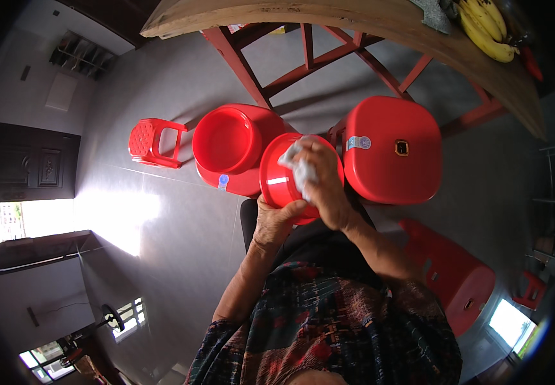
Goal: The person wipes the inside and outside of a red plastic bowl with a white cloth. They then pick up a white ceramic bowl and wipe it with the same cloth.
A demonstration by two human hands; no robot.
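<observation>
A shiny red plastic basin (pixel 274 168) is held up in front of my lap. My left hand (pixel 276 221) grips its lower left edge, the thumb laid along the side and the fingers partly hidden. My right hand (pixel 323 183) is closed around a crumpled pale cloth (pixel 302 172) and presses it against the basin's surface. Just left of it, a second red basin (pixel 216 141) rests on a red plastic stool (pixel 248 183). I cannot make out whether the held basin's inside or outside faces me.
A larger red stool (pixel 380 170) stands close on the right, another red stool (pixel 457 276) behind it toward me. A small red stool (pixel 146 141) is at the left. Beyond, a wooden tabletop (pixel 354 14) on red legs carries bananas (pixel 482 29) at its right end.
</observation>
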